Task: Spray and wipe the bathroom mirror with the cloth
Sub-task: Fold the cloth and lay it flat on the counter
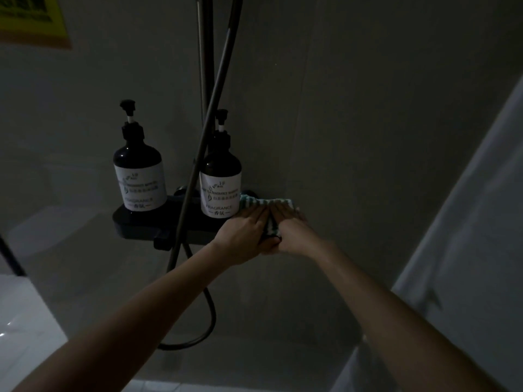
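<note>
A green-and-white striped cloth (266, 203) lies on the right end of a dark shower shelf (135, 222), against the wall. My left hand (244, 232) rests flat on the cloth with straight fingers. My right hand (288, 227) lies beside it, fingers also flat on the cloth, with a fold of cloth showing between the two hands. No mirror and no spray bottle are in view. The room is dim.
Two dark pump bottles (138, 176) (220, 185) with white labels stand on the shelf. A shower rail and a hose (198, 165) run down past them and loop below. A pale curtain or panel (467, 250) fills the right side. A yellow sign (34, 18) hangs top left.
</note>
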The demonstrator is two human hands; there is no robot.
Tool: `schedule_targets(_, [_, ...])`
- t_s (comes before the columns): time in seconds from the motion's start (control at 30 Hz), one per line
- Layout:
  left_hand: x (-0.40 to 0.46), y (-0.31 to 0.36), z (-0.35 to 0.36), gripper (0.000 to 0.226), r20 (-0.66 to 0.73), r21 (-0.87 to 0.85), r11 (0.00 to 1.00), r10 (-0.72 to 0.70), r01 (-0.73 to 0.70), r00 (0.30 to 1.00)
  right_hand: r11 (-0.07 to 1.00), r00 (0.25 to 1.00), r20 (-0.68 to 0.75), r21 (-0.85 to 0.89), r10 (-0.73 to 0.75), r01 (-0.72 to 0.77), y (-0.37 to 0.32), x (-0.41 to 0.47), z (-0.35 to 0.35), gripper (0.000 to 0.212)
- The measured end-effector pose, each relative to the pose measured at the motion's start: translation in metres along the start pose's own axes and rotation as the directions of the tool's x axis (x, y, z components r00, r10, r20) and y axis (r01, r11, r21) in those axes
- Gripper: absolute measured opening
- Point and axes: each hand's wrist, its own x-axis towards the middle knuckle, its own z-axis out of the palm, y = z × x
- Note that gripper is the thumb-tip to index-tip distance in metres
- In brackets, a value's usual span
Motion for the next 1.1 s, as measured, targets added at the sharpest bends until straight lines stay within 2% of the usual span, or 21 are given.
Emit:
schedule_targets(0.23, [-0.004,0.003,0.0,0.071,0.052,0.059,0.998,-0.002,-0.001,0.999,0.999,1.0,-0.006,-0.047,-0.005,0.004,-0.003,-0.006,0.001,0.1])
schedule_targets(0.33, [-0.01,0.013,-0.001,0.069,0.0,0.008,0.999,-0.035,0.035,0.999,0.996,0.999,-0.037,-0.089,-0.022,0.018,-0.005,-0.015,0.001,0.087])
schedule_targets(0.47, [-0.022,0.021,0.002,0.063,-0.04,0.029,0.998,-0.049,0.05,0.998,0.994,0.997,-0.074,-0.107,-0.025,0.017,-0.006,-0.029,0.006,0.068])
schedule_targets(0.6, [-0.035,0.03,0.009,0.049,-0.137,0.124,0.992,-0.014,0.031,0.99,0.997,0.992,-0.127,-0.076,-0.026,0.017,-0.009,-0.044,0.009,0.057])
schedule_targets(0.7, [-0.043,0.042,0.007,0.059,-0.197,0.152,0.987,-0.026,0.057,0.98,0.998,0.992,-0.123,-0.064,-0.037,0.029,-0.011,-0.056,0.009,0.056])
schedule_targets(0.83, [-0.05,0.049,0.005,0.061,-0.261,0.164,0.985,-0.011,0.056,0.965,0.998,0.994,-0.088,-0.027,-0.065,0.063,-0.012,-0.071,0.005,0.057])
schedule_targets(1.1, [-0.085,0.048,-0.02,0.045,-0.256,0.253,0.966,0.116,-0.049,0.96,0.987,0.994,-0.004,0.119,-0.11,0.109,-0.034,-0.093,0.006,0.053])
